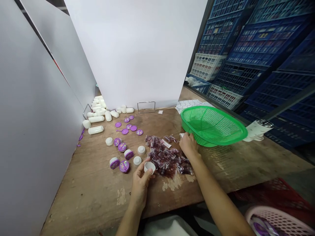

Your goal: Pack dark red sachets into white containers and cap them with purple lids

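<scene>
My left hand (141,178) grips a small white cup (150,167), its open top tilted toward me. My right hand (189,146) reaches to the near left side of the green basket (214,144), fingers closed by a small white packet (181,135); whether they pinch it is hard to see. Between my hands lies a pile of clear sachets with dark red contents (164,157). Two white cups stand upside down beside my left hand, one of them the nearer cup (137,160). Further left are several white cups with purple lids (124,166).
Stacks of white cups (95,130) lie at the back left, near loose purple lids (125,131). White panels (137,52) border the table behind and left. Blue crates (265,39) rise at the right. A pink basket (283,218) sits below the table edge.
</scene>
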`<state>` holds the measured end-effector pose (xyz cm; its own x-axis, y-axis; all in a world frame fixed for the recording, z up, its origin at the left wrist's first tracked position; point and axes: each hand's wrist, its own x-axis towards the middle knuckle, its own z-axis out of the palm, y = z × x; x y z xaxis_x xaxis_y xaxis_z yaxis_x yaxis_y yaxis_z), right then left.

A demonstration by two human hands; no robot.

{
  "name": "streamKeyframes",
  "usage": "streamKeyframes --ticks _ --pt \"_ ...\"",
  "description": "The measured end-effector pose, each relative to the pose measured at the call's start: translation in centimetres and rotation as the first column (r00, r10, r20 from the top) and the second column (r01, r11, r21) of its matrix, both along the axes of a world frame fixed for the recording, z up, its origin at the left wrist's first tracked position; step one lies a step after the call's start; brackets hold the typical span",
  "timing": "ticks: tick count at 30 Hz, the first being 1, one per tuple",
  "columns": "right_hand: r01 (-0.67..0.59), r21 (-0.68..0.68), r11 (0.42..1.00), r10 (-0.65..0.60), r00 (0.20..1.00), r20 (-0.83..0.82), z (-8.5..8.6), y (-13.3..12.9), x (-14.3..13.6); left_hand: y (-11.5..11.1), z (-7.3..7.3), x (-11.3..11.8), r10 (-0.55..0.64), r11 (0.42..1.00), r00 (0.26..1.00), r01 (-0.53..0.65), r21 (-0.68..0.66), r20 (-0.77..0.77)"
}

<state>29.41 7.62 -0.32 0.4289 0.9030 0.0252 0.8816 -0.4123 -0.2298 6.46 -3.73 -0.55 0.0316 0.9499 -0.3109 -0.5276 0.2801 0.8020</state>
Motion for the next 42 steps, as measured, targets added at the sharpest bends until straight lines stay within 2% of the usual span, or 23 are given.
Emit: streamKeyframes --ticks 2,7,11,13,14,15,17,18,19,20,21,22,23,25,27,30,32,34,35,36,37,38,42 --pt "0.028 -0.01 1.0 -0.027 0.999 0.023 -0.1 0.1 0.5 0.1 0.1 0.0 -0.018 1.0 1.0 0.018 -0.001 0.001" --pt "-0.038 0.031 0.999 0.037 0.999 0.039 -0.1 0.3 0.7 0.2 0.3 0.4 -0.012 1.0 0.998 0.012 -0.002 0.061" --pt "-0.069 0.154 0.986 0.064 0.997 0.033 1.7 -1.0 -0.5 0.5 0.3 1.1 -0.014 1.0 0.991 0.013 0.009 0.137" --pt "-0.154 0.24 0.958 0.17 0.984 -0.046 3.0 -3.0 -2.2 0.6 0.4 1.6 -0.017 1.0 0.988 0.014 0.022 0.15" --pt "-0.241 0.289 0.926 0.286 0.95 -0.123 3.6 -4.2 -3.4 0.7 0.5 1.9 -0.021 0.999 0.987 0.016 0.034 0.158" --pt "-0.355 0.338 0.872 0.437 0.874 -0.211 4.1 -5.5 -4.6 0.8 0.5 2.1 -0.027 0.999 0.986 0.019 0.05 0.165" --pt "-0.593 0.387 0.706 0.706 0.636 -0.311 4.9 -7.8 -6.8 1.0 0.6 2.5 -0.033 0.997 0.986 0.02 0.081 0.161" --pt "-0.654 0.41 0.636 0.772 0.543 -0.331 5.0 -8.4 -7.5 1.1 0.6 2.6 -0.026 0.996 0.989 0.012 0.093 0.147" --pt "-0.684 0.416 0.599 0.799 0.485 -0.355 5.1 -8.5 -7.9 1.3 0.6 2.7 -0.014 0.995 0.992 0.001 0.099 0.128" --pt "-0.673 0.399 0.623 0.78 0.497 -0.38 4.9 -8.1 -7.8 1.4 0.7 2.7 -0.001 0.995 0.994 -0.009 0.095 0.107" --pt "-0.628 0.363 0.689 0.723 0.558 -0.406 4.7 -7.2 -7.4 1.6 0.7 2.6 0.012 0.997 0.996 -0.019 0.081 0.09" --pt "-0.556 0.303 0.774 0.632 0.645 -0.43 4.3 -6.0 -6.5 1.7 0.8 2.6 0.024 0.998 0.997 -0.028 0.057 0.08" --pt "-0.411 0.217 0.885 0.465 0.789 -0.401 3.8 -4.5 -5.4 1.8 1.0 2.5 0.034 0.999 0.996 -0.036 0.026 0.077" --pt "-0.26 0.175 0.949 0.307 0.888 -0.343 2.7 -1.4 -3.0 1.9 1.2 2.4 0.056 0.998 0.995 -0.053 -0.039 0.085" --pt "-0.184 0.144 0.972 0.221 0.925 -0.31 1.8 1.0 -1.0 1.8 1.4 2.3 0.075 0.994 0.992 -0.066 -0.09 0.106" --pt "-0.167 0.139 0.976 0.203 0.928 -0.313 1.5 1.6 -0.1 1.7 1.5 2.3 0.081 0.99 0.989 -0.065 -0.125 0.125" --pt "-0.185 0.166 0.969 0.233 0.912 -0.338 2.1 0.1 -1.0 1.7 1.4 2.3 0.087 0.99 0.989 -0.072 -0.125 0.121" --pt "-0.272 0.214 0.938 0.34 0.844 -0.415 3.0 -2.7 -3.0 1.8 1.2 2.4 0.098 0.989 0.99 -0.085 -0.12 0.102" --pt "-0.35 0.245 0.904 0.427 0.773 -0.469 3.5 -4.3 -4.3 1.8 1.0 2.5 0.105 0.989 0.991 -0.095 -0.112 0.088" --pt "-0.473 0.344 0.811 0.581 0.585 -0.565 3.8 -5.8 -5.6 1.8 0.9 2.6 0.119 0.989 0.99 -0.112 -0.098 0.071" --pt "-0.531 0.421 0.736 0.661 0.429 -0.615 4.1 -7.2 -6.9 1.8 0.8 2.7 0.134 0.988 0.99 -0.129 -0.08 0.054" --pt "-0.497 0.458 0.737 0.663 0.4 -0.633 4.2 -8.3 -8.0 1.8 0.7 2.8 0.147 0.988 0.988 -0.144 -0.057 0.045" --pt "-0.373 0.523 0.766 0.64 0.521 -0.565 3.3 -9.8 -10.6 1.3 0.3 3.1 0.152 0.988 0.986 -0.153 0.008 0.074"
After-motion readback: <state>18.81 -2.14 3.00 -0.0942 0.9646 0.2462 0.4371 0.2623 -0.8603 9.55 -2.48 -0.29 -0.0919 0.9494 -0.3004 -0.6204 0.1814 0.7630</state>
